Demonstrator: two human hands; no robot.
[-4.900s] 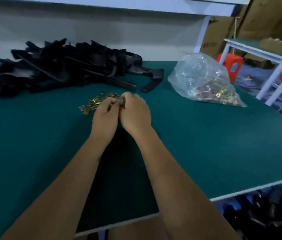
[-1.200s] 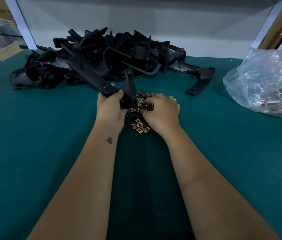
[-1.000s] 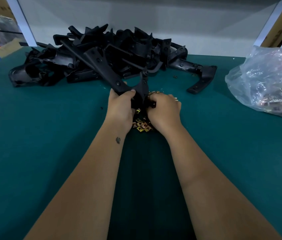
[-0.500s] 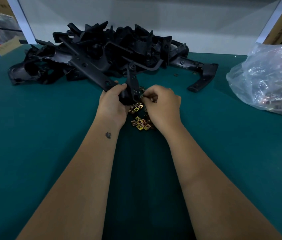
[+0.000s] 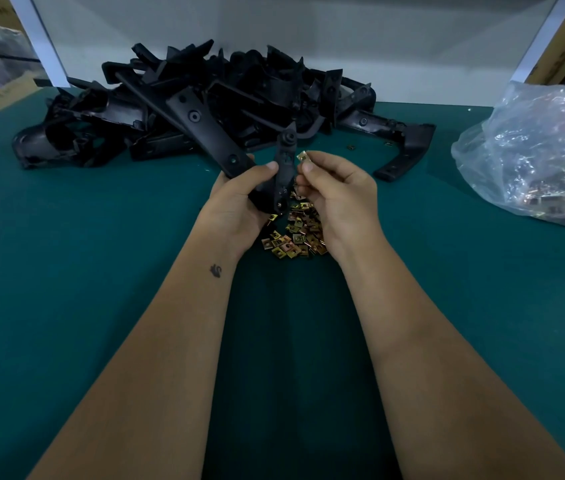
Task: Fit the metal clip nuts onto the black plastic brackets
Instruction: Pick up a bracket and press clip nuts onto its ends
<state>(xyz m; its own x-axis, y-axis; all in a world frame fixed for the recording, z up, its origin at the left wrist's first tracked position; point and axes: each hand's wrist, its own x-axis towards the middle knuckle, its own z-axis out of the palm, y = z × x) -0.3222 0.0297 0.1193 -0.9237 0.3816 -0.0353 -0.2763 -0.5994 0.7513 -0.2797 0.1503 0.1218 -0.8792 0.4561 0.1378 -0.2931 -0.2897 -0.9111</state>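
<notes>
1. Left hand (image 5: pixel 236 199) at frame centre, fingers and thumb curled round a black bracket (image 5: pixel 283 174), held upright above the green table (image 5: pixel 66 271).
2. Right hand (image 5: pixel 340 192) pinches one clip nut (image 5: pixel 303 156) between thumb and forefinger, just right of the bracket's upper arm, not touching it.
3. Loose clip nuts pile (image 5: pixel 295 233) on table below both hands.
4. Bracket heap (image 5: pixel 205 98) upper centre.
5. Clear plastic bag (image 5: pixel 537 157) of more nuts, right edge.
</notes>
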